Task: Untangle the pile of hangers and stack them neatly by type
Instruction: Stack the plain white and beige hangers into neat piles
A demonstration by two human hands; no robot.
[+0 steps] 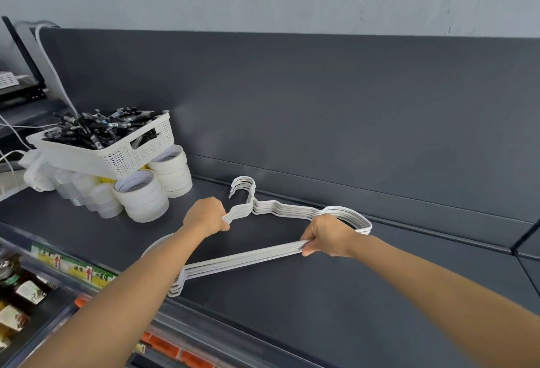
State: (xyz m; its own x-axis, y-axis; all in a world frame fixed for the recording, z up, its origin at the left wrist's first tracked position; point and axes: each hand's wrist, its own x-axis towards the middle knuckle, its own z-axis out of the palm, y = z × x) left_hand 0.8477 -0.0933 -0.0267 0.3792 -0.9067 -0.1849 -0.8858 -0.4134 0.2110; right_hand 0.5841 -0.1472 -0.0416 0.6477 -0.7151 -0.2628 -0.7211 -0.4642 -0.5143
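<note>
A bundle of several white wire hangers lies aligned on the dark grey shelf, hooks pointing toward the back panel. My left hand grips the bundle's left shoulder just below the hooks. My right hand grips the right end, fingers curled round the bottom bars near the corner. The hangers' lower left corner sticks out beyond my left forearm, close to the shelf's front edge. No other type of hanger is in view.
A white perforated basket full of black pens sits on rolls of white tape at the shelf's left. The dark back panel rises behind. A lower shelf with packaged goods and price labels lies at bottom left.
</note>
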